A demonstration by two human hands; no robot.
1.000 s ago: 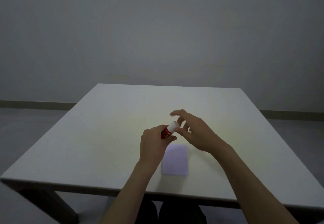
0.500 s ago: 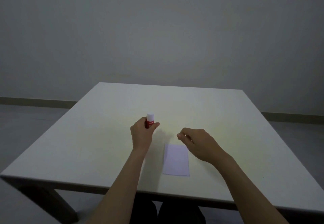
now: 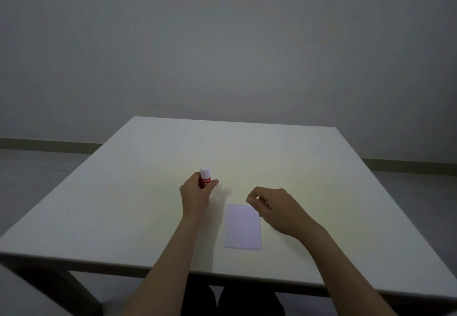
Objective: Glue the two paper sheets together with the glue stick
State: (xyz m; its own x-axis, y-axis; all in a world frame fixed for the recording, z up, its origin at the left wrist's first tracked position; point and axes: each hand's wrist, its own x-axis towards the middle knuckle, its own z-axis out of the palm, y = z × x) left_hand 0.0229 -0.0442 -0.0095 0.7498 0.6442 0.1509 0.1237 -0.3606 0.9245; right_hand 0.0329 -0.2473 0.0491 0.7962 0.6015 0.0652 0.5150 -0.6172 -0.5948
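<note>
Standing upright on the tabletop (image 3: pixel 138 192), the glue stick (image 3: pixel 205 177) is wrapped low on its red body by the left hand (image 3: pixel 195 195), thumb on one side and fingers curled round the other, white cap clear above the grip and seemingly on. It sits just left of and beyond the paper (image 3: pixel 243 226), a single pale rectangle lying flat near the front edge; whether that is two sheets stacked or one cannot be told from here. The right hand (image 3: pixel 274 210) hovers loosely curled over the paper's far right corner, fingertips pinched close together with nothing visible between them, so it seems to have hold of nothing

As a judgement: the stick is light, rigid and smooth plastic, easy to tip over when stood on end, so it is best taken round the barrel as it is now, leaving the cap free to pull. The paper will be thin, limp and prone to sliding on the smooth surface; it wants lifting by a corner or edge with a fingertip pinch, and pinning flat with the other hand while glue is rubbed on, else it will crease or skate away
</note>
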